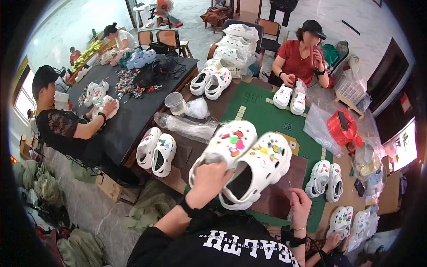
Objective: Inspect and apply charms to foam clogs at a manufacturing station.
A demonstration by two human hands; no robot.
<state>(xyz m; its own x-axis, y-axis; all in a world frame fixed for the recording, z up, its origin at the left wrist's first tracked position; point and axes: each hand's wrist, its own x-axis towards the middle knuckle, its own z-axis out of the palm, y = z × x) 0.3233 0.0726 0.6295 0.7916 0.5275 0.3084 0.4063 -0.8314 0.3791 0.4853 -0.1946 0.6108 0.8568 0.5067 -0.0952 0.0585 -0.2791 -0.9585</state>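
A pair of white clogs with colourful charms, the left clog and the right clog, is raised in front of me over the table. My left hand is closed round the heel end of the left clog, fingers partly inside its opening. To the right and lower, my right hand is pinched on a thin clear strand, apart from the clogs. A bundle of clear plastic strands lies on the table beyond my left hand.
More charm-covered clogs stand at left, right and far. A red twine roll sits on the right. Co-workers are at the dark table, across from me and at lower right, where another person's hands hold clogs.
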